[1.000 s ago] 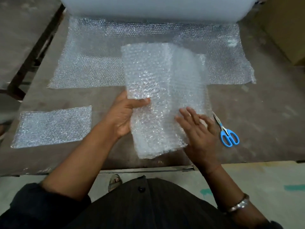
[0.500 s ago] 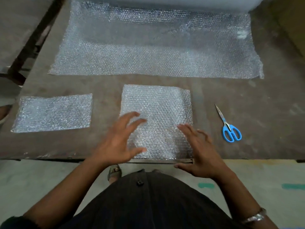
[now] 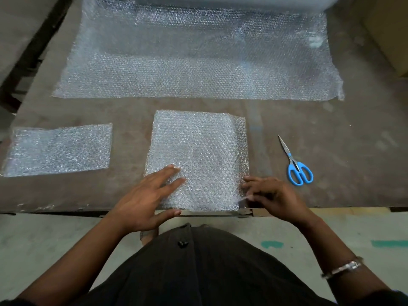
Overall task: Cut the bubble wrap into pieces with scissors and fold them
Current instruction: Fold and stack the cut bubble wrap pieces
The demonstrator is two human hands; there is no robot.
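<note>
A folded piece of bubble wrap (image 3: 198, 155) lies flat near the table's front edge. My left hand (image 3: 148, 199) rests flat on its near left corner, fingers spread. My right hand (image 3: 271, 195) pinches the near right corner of the same piece, fingers curled on its edge. Blue-handled scissors (image 3: 295, 164) lie shut on the table to the right of the piece, untouched. A second folded piece (image 3: 57, 149) sits at the left. The long uncut sheet (image 3: 198, 62) stretches across the back, coming off a roll at the top edge.
The brown table (image 3: 331, 129) ends at a front edge (image 3: 66, 209) just before my body. A cardboard box (image 3: 388, 29) stands at the far right. A dark metal frame (image 3: 28, 58) runs along the far left. Concrete floor with green marks lies below.
A second ago I held the piece up, folding it. It then dropped flat on the table, and my hands came down onto its near corners.
</note>
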